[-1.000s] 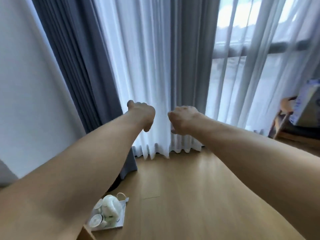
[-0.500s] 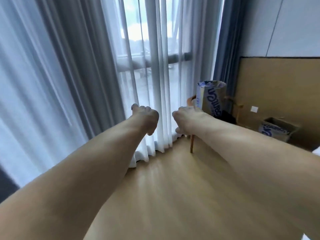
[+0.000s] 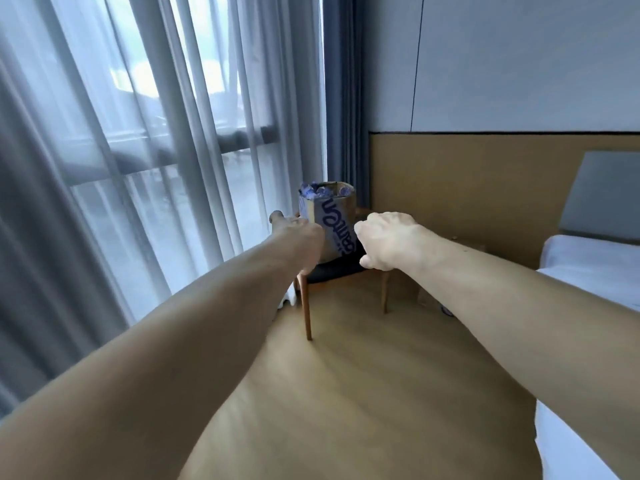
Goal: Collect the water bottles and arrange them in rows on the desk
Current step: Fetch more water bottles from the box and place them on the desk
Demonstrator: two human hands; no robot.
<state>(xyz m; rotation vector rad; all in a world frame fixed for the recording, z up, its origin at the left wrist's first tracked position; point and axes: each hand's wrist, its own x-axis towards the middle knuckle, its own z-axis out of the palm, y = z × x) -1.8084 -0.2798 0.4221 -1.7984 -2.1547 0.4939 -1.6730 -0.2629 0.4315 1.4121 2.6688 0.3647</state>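
Note:
A cardboard box [image 3: 332, 216] with blue lettering stands on a wooden chair [image 3: 306, 306] with a dark seat, near the window corner. Blue-capped water bottles [image 3: 317, 191] show at its open top. My left hand [image 3: 298, 233] and my right hand [image 3: 384, 240] are stretched out in front of me, one on each side of the box in the picture. Both hang with loosely curled fingers and hold nothing. Neither hand touches the box; it stands some way beyond them.
Sheer white curtains [image 3: 156, 133] and a blue drape [image 3: 341, 98] cover the window on the left. A wooden wall panel [image 3: 467, 188] runs behind the chair. A bed with white sheets [image 3: 595, 265] fills the right. Bare wooden floor [image 3: 346, 393] lies between me and the chair.
My view has swung to the right, from the curtains and a tea tray to the chair with the box, now centred and closer. My arms have stayed stretched out with empty hands.

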